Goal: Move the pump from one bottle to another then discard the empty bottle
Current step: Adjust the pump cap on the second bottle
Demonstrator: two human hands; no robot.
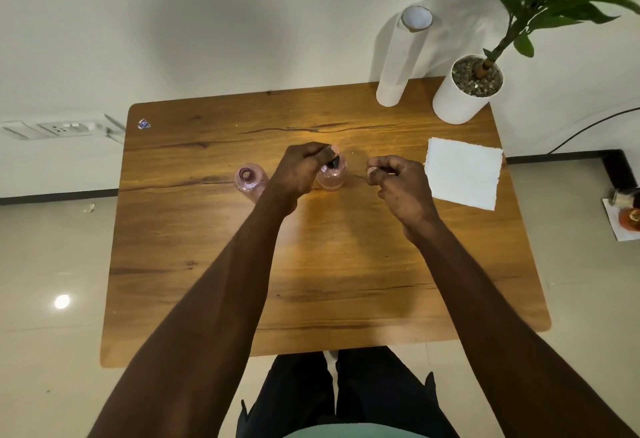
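Two pink translucent bottles upright on wooden table (311, 264), near each other. Left bottle (250, 181): neck open, no pump fitted. Right bottle (332, 176): dark pump (333, 162) at neck, partly hidden by left hand (301, 169); seating cannot be told.

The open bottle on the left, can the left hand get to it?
Probably yes. The open bottle stands just beside the left hand, nothing between them. But that hand is busy at the other bottle and must let go first.
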